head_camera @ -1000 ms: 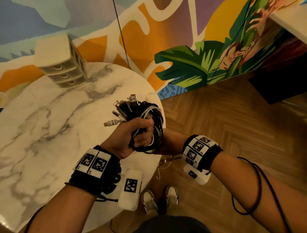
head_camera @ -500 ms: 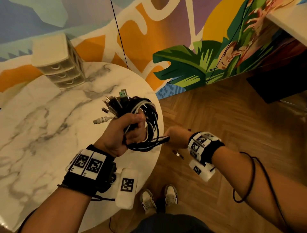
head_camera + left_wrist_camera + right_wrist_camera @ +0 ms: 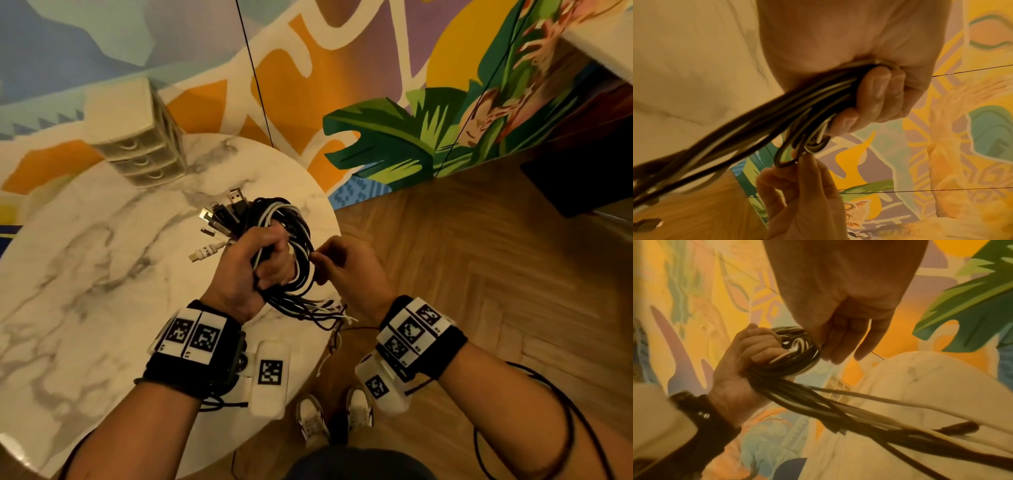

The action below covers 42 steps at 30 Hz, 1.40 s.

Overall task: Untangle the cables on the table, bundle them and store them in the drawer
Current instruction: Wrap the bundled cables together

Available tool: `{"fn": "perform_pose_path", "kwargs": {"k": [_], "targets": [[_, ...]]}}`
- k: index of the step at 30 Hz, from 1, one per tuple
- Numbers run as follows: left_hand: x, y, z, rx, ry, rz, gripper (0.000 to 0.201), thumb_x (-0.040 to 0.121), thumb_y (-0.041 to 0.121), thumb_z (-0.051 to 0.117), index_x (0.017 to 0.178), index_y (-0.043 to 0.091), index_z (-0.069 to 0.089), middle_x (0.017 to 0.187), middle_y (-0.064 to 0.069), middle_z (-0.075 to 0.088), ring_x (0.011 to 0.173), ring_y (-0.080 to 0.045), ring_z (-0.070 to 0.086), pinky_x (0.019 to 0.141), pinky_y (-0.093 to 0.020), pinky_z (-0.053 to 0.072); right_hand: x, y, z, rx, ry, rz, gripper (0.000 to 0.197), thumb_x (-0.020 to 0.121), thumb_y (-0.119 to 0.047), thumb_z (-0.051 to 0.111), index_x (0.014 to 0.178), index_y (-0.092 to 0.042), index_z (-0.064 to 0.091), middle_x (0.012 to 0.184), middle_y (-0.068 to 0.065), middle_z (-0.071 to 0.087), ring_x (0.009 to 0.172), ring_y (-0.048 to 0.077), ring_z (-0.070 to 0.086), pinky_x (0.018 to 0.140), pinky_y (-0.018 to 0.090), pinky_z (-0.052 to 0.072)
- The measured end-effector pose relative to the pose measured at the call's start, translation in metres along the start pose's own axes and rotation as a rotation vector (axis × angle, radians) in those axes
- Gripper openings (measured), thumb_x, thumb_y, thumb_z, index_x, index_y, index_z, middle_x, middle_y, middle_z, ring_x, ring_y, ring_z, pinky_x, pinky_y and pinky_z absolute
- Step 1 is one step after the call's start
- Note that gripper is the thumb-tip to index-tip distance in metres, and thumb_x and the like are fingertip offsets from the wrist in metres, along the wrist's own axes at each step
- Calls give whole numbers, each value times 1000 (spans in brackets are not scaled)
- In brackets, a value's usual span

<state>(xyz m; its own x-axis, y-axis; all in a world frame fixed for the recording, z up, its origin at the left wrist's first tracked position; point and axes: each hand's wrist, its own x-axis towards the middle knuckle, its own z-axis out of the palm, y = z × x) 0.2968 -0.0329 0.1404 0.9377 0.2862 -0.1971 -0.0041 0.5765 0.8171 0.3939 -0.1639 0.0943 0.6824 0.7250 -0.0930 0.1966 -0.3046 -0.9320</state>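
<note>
A lounge-like room, home or café.
Colourful painted leaf mural (image 3: pixel 394 144), herringbone wooden floor (image 3: pixel 479 274), round white marble counter (image 3: pixel 85 274).

Both forearms are bare. Each wrist wears a wide black band (image 3: pixel 205 363) topped with white plates printed with black square code markers (image 3: pixel 411 330). A white camera block (image 3: pixel 270 380) with its own marker hangs under each wrist. Thin black wires (image 3: pixel 561 435) loop along the right forearm. White sneakers (image 3: pixel 313 423) show below.

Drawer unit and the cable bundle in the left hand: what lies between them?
Head view: only bare marble table lies between the drawer unit and the cable bundle gripped by the left hand.
</note>
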Motion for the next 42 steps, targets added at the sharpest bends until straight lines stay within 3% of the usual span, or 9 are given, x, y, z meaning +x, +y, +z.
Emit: {"fn": "perform_pose_path", "kwargs": {"k": [4, 12, 18, 22, 25, 29, 33, 37, 42], "targets": [[-4, -3, 1, 30, -9, -32, 20, 77, 24, 52, 61, 12, 48, 36, 6, 30, 32, -9, 22, 45, -30, 16, 3, -3, 0, -42, 167, -87, 10, 88, -23, 66, 81, -18, 61, 68, -5, 67, 64, 8, 64, 63, 23, 52], [-6, -3, 4, 131, -34, -33, 21, 76, 24, 56, 63, 10, 47, 39, 4, 30, 32, -10, 21, 41, -28, 12, 3, -5, 3, -1, 171, -130, 3, 86, -17, 67, 86, -16, 65, 76, -5, 67, 71, 11, 65, 68, 33, 56], [-10, -7, 2, 150, -81, -57, 18, 78, 19, 56, 67, 8, 48, 42, 6, 39, 32, -7, 26, 39, -22, 15, 5, 0, 3, 366, 78, 16, 11, 92, -17, 58, 92, -6, 58, 75, 10, 66, 70, 22, 64, 72, 41, 55], [-14, -10, 4, 159, -119, -105, 16, 75, 19, 57, 67, 8, 49, 43, 8, 43, 31, -5, 28, 37, -15, 20, 23, -17, -13, 187, 39, -90, 18, 97, -24, 47, 93, -16, 62, 80, -4, 63, 72, 4, 56, 70, 23, 46], [-16, -10, 4, 147, -149, -153, 15, 76, 19, 57, 66, 10, 50, 43, 7, 40, 31, -5, 27, 37, -16, 20, 40, -41, -22, 161, -231, -91, 22, 96, -19, 51, 91, -7, 69, 88, 9, 68, 77, 7, 59, 74, 20, 46], [-21, -11, 3, 150, -183, -179, 15, 78, 18, 54, 63, 15, 53, 43, 8, 42, 32, -6, 25, 40, -22, 14, 53, -55, -29, 171, -532, -51, 21, 96, -13, 49, 88, -5, 67, 81, 7, 67, 69, 4, 63, 69, 14, 50], [-25, -15, 1, 133, -189, -216, 20, 77, 20, 55, 61, 12, 48, 39, 5, 34, 31, -9, 21, 40, -25, 13, 59, -56, -20, 174, -505, -96, 23, 97, -14, 49, 81, -13, 66, 74, -6, 67, 69, 3, 62, 71, 18, 51], [-27, -23, 7, 156, -118, -266, 21, 68, 25, 61, 55, 14, 50, 38, 3, 31, 30, -7, 23, 38, -15, 19, 65, -73, -14, 280, -457, -181, 25, 98, -14, 47, 81, -17, 65, 77, -3, 64, 72, 4, 60, 70, 18, 48], [-27, -25, 7, 193, -140, -276, 25, 71, 28, 59, 49, 20, 50, 37, 6, 32, 32, -8, 23, 41, -23, 14, 70, -77, -11, 65, -408, -244, 23, 97, -15, 49, 86, -11, 69, 74, -3, 63, 70, 5, 57, 66, 17, 46]]}}
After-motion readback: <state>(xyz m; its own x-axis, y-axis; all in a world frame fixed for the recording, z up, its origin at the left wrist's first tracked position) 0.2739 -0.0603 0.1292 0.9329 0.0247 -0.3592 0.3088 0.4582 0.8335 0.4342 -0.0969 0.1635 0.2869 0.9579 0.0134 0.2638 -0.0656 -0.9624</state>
